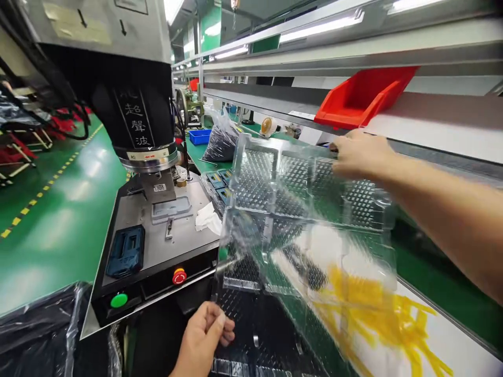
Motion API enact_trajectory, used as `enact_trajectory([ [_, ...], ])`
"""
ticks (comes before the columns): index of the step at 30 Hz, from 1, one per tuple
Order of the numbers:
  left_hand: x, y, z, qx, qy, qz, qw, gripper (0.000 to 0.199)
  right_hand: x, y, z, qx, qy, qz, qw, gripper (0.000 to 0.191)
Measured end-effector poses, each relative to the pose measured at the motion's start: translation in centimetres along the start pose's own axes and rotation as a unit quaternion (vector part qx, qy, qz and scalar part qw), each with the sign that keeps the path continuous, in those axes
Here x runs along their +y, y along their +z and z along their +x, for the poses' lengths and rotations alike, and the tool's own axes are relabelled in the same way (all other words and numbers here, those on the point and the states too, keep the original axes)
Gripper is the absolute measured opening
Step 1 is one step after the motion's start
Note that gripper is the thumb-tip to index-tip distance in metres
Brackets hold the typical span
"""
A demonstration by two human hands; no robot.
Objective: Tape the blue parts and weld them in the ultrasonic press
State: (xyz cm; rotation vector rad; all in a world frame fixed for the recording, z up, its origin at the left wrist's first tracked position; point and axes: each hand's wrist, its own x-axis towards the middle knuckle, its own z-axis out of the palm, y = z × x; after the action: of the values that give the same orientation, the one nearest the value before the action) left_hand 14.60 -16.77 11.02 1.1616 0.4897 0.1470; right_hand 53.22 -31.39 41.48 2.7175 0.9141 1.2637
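A clear plastic blister tray point(291, 214) with textured pockets is held up, tilted, in front of me. My right hand point(361, 154) is closed on its far upper edge. By the tray's lower left side, my left hand point(208, 332) has its thumb and fingers curled together; whatever they may hold is hidden. Below, more clear tray edges show over a dark surface. Yellow strips point(377, 303) lie on a white surface, partly seen through the tray. To the left, a dark blue plastic case part point(126, 250) rests on the machine's metal bed point(157, 251).
An ultrasonic press head point(137, 115) hangs above a pale fixture point(171, 208). A red stop button point(179, 276) and a green button point(119, 300) sit on the machine's front. Behind are a tray of blue parts point(218, 180), a filled bag point(222, 139) and a red bin point(363, 99).
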Motion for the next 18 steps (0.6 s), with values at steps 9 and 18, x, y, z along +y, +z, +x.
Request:
enact_trajectory([
  [9,7.8,3.5,7.5,0.128,0.049,-0.019,0.99,0.038,-8.5,-3.8,-12.8,0.014,-0.276,0.232,0.933,0.023],
  [18,11.8,7.4,17.1,0.188,0.025,-0.081,0.978,0.008,-19.2,0.7,-30.4,-0.236,-0.478,0.378,0.757,0.012],
])
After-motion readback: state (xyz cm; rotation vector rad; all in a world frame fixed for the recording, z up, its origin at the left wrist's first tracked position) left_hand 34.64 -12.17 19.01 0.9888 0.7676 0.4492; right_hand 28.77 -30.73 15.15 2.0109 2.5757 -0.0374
